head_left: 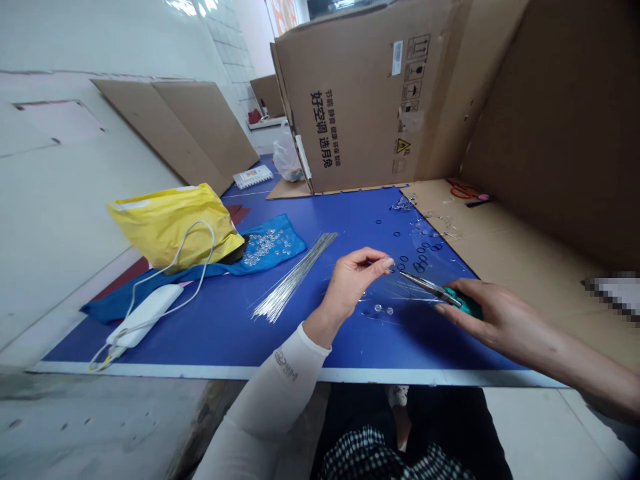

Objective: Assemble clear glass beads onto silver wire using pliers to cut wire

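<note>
Pliers (433,290) with green grips, above the right part of a blue worktop (215,343), nose pointing left. Behind, a large upright cardboard box (370,133); along the right, a broad stretch of flat cardboard (560,273). Over to the left, a yellow bag (170,220) beside a blue cloth (299,241), with a white corded block (146,315) in front and a cable looped up against the bag: a possible snag, in judgement, for anything long drawn that way. Next in size, the right hand (493,313), wrapped around the green grips, and the left hand (353,283), thumb and fingertip pinched together just beside the nose of the pliers. Contents of the pinch too small to tell, likewise any gap between the plier jaws. Main danger, as judged: nipped skin, from fingertips so close to the steel and a squeeze slightly off line; or a lost grip, from a pinch too light against a twist. Left of the left hand, a loose bundle of straight wires (295,280), apt to fan out if brushed by the white sleeve (300,353). Smaller again, black rings (420,267) scattered beyond the pliers, easily swept aside by a careless knuckle. Smallest, clear bead-like pieces (267,247) crowded on the cloth, plus a loose pair (390,311) near the left wrist, likely to scatter at a knock to the worktop.
</note>
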The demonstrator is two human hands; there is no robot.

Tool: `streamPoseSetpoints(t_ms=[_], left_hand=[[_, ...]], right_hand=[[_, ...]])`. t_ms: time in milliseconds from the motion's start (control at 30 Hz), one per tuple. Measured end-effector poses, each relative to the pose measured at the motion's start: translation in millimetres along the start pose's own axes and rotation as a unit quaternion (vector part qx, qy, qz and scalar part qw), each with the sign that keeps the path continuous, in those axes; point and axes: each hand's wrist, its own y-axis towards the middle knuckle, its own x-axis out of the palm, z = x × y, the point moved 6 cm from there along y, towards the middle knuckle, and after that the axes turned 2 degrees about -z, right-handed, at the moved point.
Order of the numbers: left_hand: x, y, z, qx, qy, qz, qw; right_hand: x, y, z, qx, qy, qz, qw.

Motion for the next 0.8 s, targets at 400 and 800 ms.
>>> streamPoseSetpoints(t_ms=[400,800], left_hand=[[-1.7,1.1,-1.0,0.017,0.01,0.006,1.0],[-0.7,1.0,-0.5,0.021,0.013,-0.001,1.0]], right_hand=[[-6.0,1.1,-8.9,-0.017,-0.065,0.031,0.997],[-10.5,2.1,-15.9,-0.028,-0.1,0.047,0.993]])
